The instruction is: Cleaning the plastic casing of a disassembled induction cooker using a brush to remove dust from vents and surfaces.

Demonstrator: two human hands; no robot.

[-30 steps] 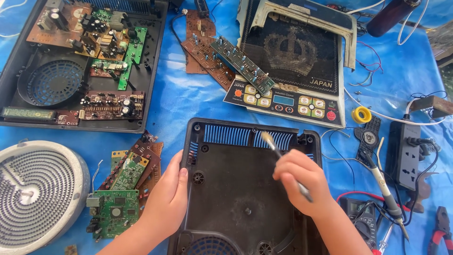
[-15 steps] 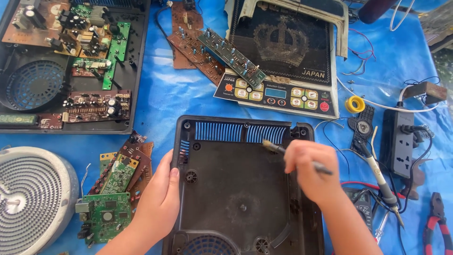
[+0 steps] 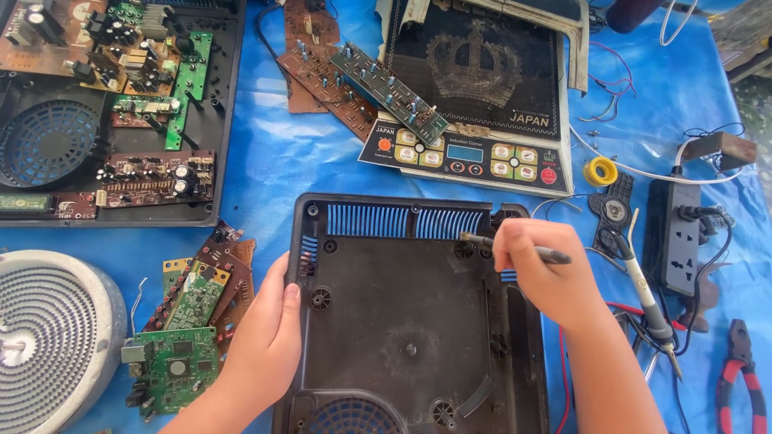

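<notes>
A black plastic cooker housing (image 3: 410,321) lies open side up on the blue sheet in front of me. My left hand (image 3: 269,329) rests flat against its left wall, steadying it. My right hand (image 3: 540,269) is closed around a thin dark-handled tool (image 3: 555,255), held almost level, with its tip (image 3: 466,238) touching a screw post near the housing's upper right corner, beside the blue vent slats (image 3: 402,221).
Loose circuit boards (image 3: 189,309) lie left of the housing, next to a round coil disc (image 3: 44,337). A glass cooker top with control panel (image 3: 482,96) lies behind. A soldering iron (image 3: 643,297), power strip (image 3: 682,237), yellow tape roll (image 3: 601,171) and red pliers (image 3: 740,378) sit at right.
My right hand has turned the tool from steep to nearly level and shifted right, toward the housing's upper right corner. My left hand stays on the left wall. The view has moved closer.
</notes>
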